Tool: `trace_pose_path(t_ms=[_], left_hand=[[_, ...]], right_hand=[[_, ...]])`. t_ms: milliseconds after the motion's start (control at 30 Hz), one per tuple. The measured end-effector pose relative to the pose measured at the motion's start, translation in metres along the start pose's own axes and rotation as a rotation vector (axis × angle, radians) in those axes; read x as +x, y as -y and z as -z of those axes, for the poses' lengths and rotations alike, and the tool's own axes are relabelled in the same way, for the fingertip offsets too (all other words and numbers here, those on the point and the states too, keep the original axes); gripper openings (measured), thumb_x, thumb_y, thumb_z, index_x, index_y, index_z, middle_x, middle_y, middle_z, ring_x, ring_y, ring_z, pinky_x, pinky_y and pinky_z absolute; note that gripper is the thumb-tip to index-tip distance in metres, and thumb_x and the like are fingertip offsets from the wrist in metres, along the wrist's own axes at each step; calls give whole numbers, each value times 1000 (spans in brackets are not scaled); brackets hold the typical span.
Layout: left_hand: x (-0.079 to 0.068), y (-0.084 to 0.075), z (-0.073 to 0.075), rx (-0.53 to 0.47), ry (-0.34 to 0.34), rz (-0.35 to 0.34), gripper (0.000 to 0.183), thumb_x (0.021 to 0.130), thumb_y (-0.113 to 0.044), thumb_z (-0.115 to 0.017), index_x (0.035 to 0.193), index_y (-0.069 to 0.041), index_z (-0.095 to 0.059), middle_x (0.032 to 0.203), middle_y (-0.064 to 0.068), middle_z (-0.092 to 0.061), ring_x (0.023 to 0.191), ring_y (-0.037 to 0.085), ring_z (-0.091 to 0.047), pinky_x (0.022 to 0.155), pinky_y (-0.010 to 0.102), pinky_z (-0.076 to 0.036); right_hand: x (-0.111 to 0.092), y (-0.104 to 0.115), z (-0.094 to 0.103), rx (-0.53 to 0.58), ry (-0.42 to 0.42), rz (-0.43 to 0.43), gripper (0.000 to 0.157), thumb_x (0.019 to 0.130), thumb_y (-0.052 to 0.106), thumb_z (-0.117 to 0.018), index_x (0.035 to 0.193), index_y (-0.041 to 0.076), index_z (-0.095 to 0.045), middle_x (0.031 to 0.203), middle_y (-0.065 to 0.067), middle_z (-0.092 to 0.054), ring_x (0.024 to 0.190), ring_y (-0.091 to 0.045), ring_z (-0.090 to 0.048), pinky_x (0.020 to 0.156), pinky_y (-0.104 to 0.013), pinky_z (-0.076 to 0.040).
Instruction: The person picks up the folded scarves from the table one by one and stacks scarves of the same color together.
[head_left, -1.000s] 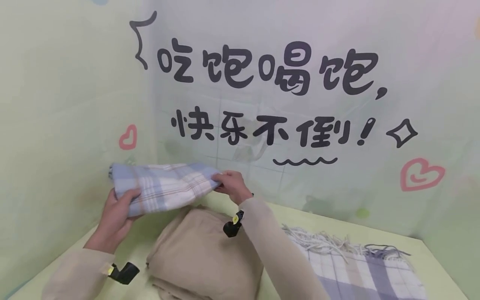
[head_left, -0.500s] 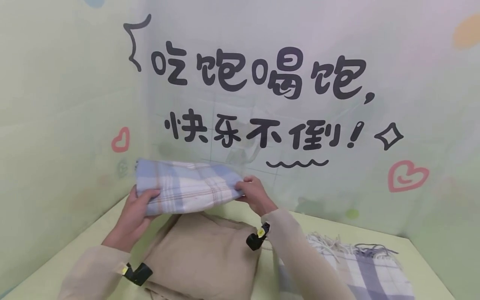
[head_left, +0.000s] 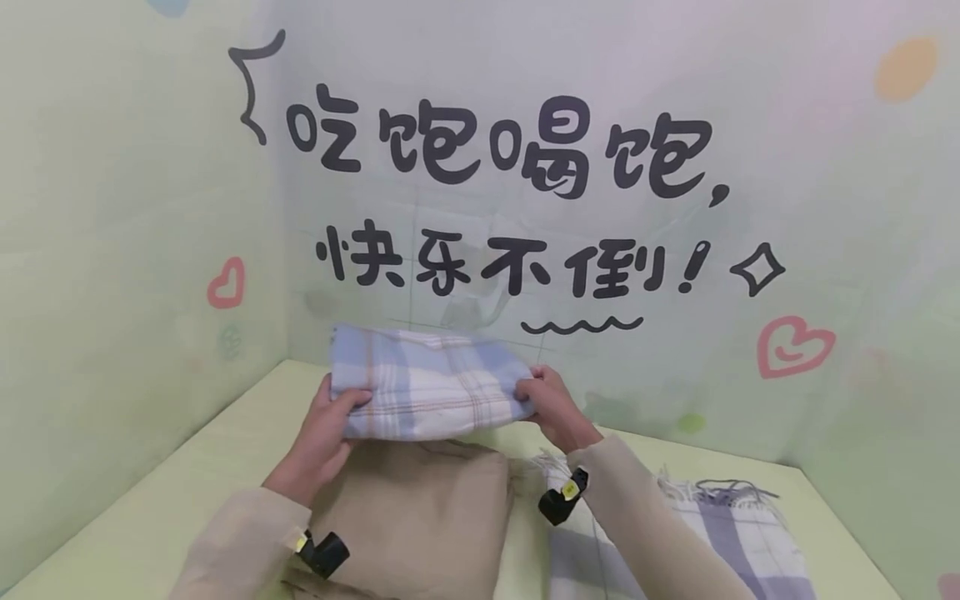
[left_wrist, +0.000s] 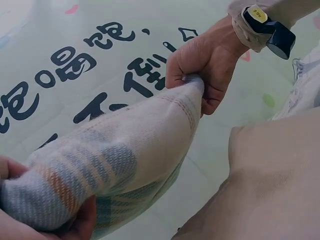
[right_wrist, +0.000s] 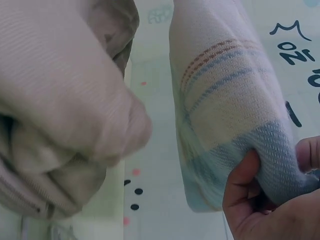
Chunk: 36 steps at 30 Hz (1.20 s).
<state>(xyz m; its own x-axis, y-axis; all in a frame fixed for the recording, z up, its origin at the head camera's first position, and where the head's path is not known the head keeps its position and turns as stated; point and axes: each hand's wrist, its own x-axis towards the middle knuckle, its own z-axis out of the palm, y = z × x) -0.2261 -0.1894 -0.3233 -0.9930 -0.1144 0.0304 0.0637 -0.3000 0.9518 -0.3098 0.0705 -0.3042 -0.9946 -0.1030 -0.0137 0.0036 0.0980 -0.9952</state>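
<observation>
A folded blue-and-white plaid scarf (head_left: 435, 385) is held up between my two hands in the head view, above the far part of a folded beige garment (head_left: 427, 517). At the scarf's left end my left hand (head_left: 318, 433) grips it, thumb on the near face and the other fingers behind. The right hand (head_left: 557, 408) pinches the opposite end. Seen from the left wrist, the scarf (left_wrist: 135, 135) stretches between both hands and sags in the middle. In the right wrist view, thumb and fingers close on its blue corner, while the beige garment (right_wrist: 60, 90) appears alongside.
A second plaid scarf (head_left: 731, 537), white and purple-grey with fringe, lies on the pale yellow-green table (head_left: 187, 492) at the right, partly behind my right sleeve. Printed walls (head_left: 465, 50) close off the back and sides. Wrist cameras (head_left: 324, 554) sit on both cuffs.
Both hands have carried the plaid scarf rightward in the head view, until it hangs above the far edge of the beige garment. The head view has shifted slightly. Both grips stay the same.
</observation>
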Motion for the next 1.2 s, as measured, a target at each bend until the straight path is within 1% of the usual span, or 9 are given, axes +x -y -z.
trace_pose_path(t_ms=[133, 233, 433, 600, 733, 900, 967, 1100, 1200], left_hand=[[2, 3, -18, 4, 33, -8, 45, 95, -6, -42, 135, -16, -25, 120, 4, -36, 97, 11, -48, 80, 24, -45], [3, 5, -31, 20, 55, -11, 52, 94, -5, -41, 141, -10, -19, 123, 8, -36, 100, 15, -46, 80, 25, -45], [7, 10, -59, 29, 102, -6, 54, 92, -1, -40, 142, -5, -19, 127, 14, -35, 106, 22, -44, 81, 26, -44], [9, 20, -86, 9, 142, -30, 53, 89, 1, -42, 138, -1, -23, 123, 17, -39, 102, 22, -47, 78, 25, -44], [7, 31, -106, -11, 163, -36, 51, 86, 2, -44, 134, 0, -28, 118, 16, -41, 97, 21, -48, 77, 25, -44], [5, 45, -130, -35, 214, -7, 50, 85, 2, -44, 133, -1, -30, 115, 15, -45, 91, 20, -51, 73, 27, -46], [5, 49, -141, -41, 236, 6, 49, 85, 2, -44, 132, -2, -31, 115, 15, -46, 91, 21, -52, 73, 27, -47], [1, 61, -164, -29, 262, 11, 48, 83, 3, -47, 129, -1, -34, 115, 14, -47, 94, 20, -50, 76, 26, -44], [-5, 72, -180, -30, 271, 23, 48, 81, 3, -48, 126, -2, -36, 112, 11, -48, 92, 19, -49, 75, 25, -42]], right_hand=[[-8, -2, 19, 1, -36, 4, 23, 71, -5, -42, 93, 0, -39, 95, -13, -39, 77, -21, -44, 59, -29, -43], [-14, -3, 32, 4, -68, 13, 23, 70, -6, -42, 92, 0, -39, 93, -12, -39, 74, -20, -44, 58, -28, -43], [-31, -6, 60, -25, -114, 20, 27, 72, -5, -42, 98, -2, -39, 95, -12, -39, 76, -18, -44, 59, -27, -41], [-45, -12, 87, -39, -166, 17, 23, 74, -5, -39, 96, -1, -36, 94, -10, -37, 77, -18, -40, 61, -28, -38], [-60, -15, 107, -64, -198, 23, 23, 76, -5, -40, 98, -3, -36, 95, -10, -36, 80, -19, -38, 64, -29, -36], [-80, -18, 133, -97, -231, 1, 23, 79, -4, -40, 102, -2, -36, 94, -7, -36, 80, -18, -36, 64, -29, -34], [-87, -20, 144, -102, -266, -3, 21, 78, -4, -41, 98, 0, -37, 89, -4, -37, 78, -16, -37, 64, -27, -34], [-100, -27, 167, -142, -339, -15, 14, 79, -4, -43, 89, 5, -40, 80, 2, -39, 76, -13, -38, 63, -25, -33], [-113, -35, 184, -175, -376, -33, 13, 80, -3, -44, 89, 6, -42, 79, 4, -39, 74, -13, -38, 62, -25, -33]])
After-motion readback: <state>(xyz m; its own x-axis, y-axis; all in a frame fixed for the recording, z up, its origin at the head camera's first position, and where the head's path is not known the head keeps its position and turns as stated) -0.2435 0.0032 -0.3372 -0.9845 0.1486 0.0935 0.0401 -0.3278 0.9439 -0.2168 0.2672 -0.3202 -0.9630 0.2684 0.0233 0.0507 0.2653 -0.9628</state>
